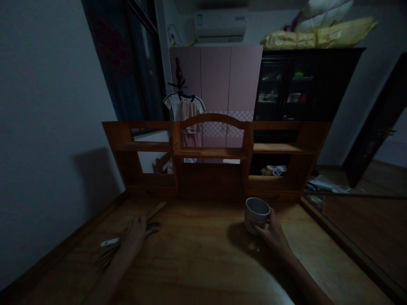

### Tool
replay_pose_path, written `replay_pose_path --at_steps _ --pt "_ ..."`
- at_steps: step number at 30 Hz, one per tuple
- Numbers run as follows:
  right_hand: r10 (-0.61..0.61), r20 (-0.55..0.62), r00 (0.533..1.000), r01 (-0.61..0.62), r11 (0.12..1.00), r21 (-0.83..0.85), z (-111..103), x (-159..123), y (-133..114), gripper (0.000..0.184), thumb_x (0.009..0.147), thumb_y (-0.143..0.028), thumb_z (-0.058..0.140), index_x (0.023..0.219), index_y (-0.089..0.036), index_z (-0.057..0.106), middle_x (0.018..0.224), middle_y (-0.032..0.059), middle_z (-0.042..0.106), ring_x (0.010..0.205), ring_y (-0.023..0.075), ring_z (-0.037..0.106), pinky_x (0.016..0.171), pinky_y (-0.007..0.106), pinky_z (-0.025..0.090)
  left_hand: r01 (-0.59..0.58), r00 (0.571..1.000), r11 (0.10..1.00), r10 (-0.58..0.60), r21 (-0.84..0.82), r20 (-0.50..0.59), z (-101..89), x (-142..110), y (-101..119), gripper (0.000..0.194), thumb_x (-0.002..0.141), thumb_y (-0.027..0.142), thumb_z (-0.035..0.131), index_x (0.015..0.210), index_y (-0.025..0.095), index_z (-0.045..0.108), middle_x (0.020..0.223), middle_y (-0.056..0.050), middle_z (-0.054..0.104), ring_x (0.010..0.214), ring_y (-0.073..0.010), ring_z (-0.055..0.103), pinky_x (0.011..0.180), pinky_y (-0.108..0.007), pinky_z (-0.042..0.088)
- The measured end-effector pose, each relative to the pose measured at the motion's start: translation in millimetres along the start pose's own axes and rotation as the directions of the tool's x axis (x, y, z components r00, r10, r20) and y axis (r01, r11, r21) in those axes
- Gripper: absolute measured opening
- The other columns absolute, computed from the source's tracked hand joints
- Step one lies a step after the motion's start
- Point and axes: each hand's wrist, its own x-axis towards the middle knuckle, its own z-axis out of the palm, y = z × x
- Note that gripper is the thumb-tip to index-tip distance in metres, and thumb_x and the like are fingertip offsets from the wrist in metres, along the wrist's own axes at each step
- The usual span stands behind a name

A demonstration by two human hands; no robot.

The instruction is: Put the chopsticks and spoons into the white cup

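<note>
On the left of the wooden desk (197, 254), my left hand (135, 233) is closed around a slim wooden stick (157, 209) that pokes out past the fingers. Thin bristle-like strands (106, 257) show behind the wrist, and whether they belong to the stick is hidden. A white piece with a hole (110, 242) and a dark-ended piece (153, 227) show on either side of this hand; their kind is unclear in the dim light. My right hand (269, 231) grips a grey metal cup (257, 212) from its right side, thumb in front. The cup is upright with its mouth upward.
A wooden shelf unit (211, 152) runs along the desk's back edge. The left side meets a wall (57, 169), and a raised rim (343, 250) borders the right. Beyond stand a pink wardrobe (216, 80) and a dark cabinet (305, 84).
</note>
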Motion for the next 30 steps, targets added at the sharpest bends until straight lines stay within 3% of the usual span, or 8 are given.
replay_pose_path --at_steps 4,7,11,13,18,20,24,30 --pt "0.0 -0.008 1.0 0.0 1.0 0.005 -1.0 -1.4 -1.5 0.068 0.07 -0.046 0.072 0.126 -0.021 0.043 0.116 0.0129 0.062 0.101 0.0296 0.061 0.086 0.041 0.047 -0.068 0.997 0.971 0.058 0.228 0.049 23.7 7.3 -24.0 0.069 0.075 0.054 0.065 0.12 0.003 0.054 0.115 -0.026 0.054 0.107 -0.0418 0.051 0.09 -0.045 0.039" --pt "0.004 -0.007 1.0 -0.004 1.0 0.0 -0.6 -1.0 2.2 0.074 0.07 -0.047 0.072 0.131 -0.021 0.039 0.115 0.0133 0.062 0.1 0.0299 0.061 0.085 0.042 0.047 -0.09 0.996 0.937 0.075 0.338 0.057 34.6 5.9 -35.4 0.08 0.074 0.058 0.064 0.131 0.003 0.048 0.132 -0.03 0.046 0.12 -0.0425 0.044 0.099 -0.047 0.033" --pt "0.005 -0.007 1.0 -0.006 1.0 -0.018 0.3 0.6 8.9 0.075 0.07 -0.047 0.072 0.131 -0.021 0.038 0.115 0.0131 0.063 0.099 0.0302 0.062 0.085 0.043 0.048 -0.143 0.99 0.883 0.137 0.447 0.046 38.7 -8.3 -45.0 0.09 0.074 0.064 0.057 0.143 0.009 0.036 0.153 -0.024 0.024 0.14 -0.0416 0.017 0.109 -0.055 0.016" --pt "-0.003 0.003 1.0 0.003 1.0 -0.014 0.1 1.0 10.1 0.074 0.07 -0.047 0.072 0.131 -0.022 0.039 0.116 0.0133 0.062 0.1 0.0301 0.062 0.085 0.043 0.048 -0.2 0.979 0.882 0.193 0.427 0.06 38.1 -17.5 -48.0 0.085 0.079 0.061 0.052 0.146 0.013 0.032 0.155 -0.019 0.023 0.143 -0.0385 0.014 0.111 -0.056 0.012" --pt "-0.01 0.019 1.0 0.01 1.0 -0.007 -1.5 -0.7 6.8 0.074 0.073 -0.044 0.072 0.134 -0.022 0.036 0.122 0.0142 0.06 0.107 0.0307 0.059 0.089 0.043 0.047 -0.287 0.958 0.895 0.271 0.342 0.096 34.1 -32.8 -51.3 0.057 0.084 0.046 0.049 0.137 0.025 0.048 0.155 -0.01 0.028 0.143 -0.036 0.017 0.112 -0.056 0.01" --pt "0.004 0.018 1.0 -0.003 1.0 -0.014 -1.8 -1.4 5.6 0.075 0.073 -0.044 0.071 0.135 -0.022 0.035 0.122 0.0145 0.06 0.107 0.0314 0.06 0.088 0.043 0.048 -0.303 0.953 0.903 0.284 0.304 0.104 29.5 -34.2 -52.6 0.048 0.086 0.041 0.046 0.13 0.024 0.053 0.153 -0.009 0.031 0.142 -0.0343 0.021 0.113 -0.054 0.013" --pt "0.038 0.048 0.998 -0.039 0.999 0.003 -1.6 -1.3 6.6 0.075 0.072 -0.045 0.071 0.134 -0.021 0.037 0.12 0.0156 0.061 0.103 0.0322 0.062 0.085 0.044 0.05 -0.257 0.966 0.935 0.255 0.244 0.039 13.7 -33.1 -59.7 0.041 0.087 0.031 0.039 0.117 0.014 0.061 0.139 -0.016 0.05 0.135 -0.0323 0.037 0.113 -0.044 0.024" --pt "0.004 0.046 0.999 -0.004 1.0 0.005 -0.7 -0.5 11.3 0.074 0.073 -0.046 0.072 0.132 -0.02 0.037 0.122 0.0156 0.06 0.105 0.0318 0.061 0.087 0.044 0.05 -0.148 0.987 0.978 0.138 0.148 0.077 0.7 -23.1 -81.3 0.033 0.085 0.03 0.039 0.103 0.018 0.064 0.116 -0.012 0.065 0.113 -0.0309 0.057 0.101 -0.042 0.04"
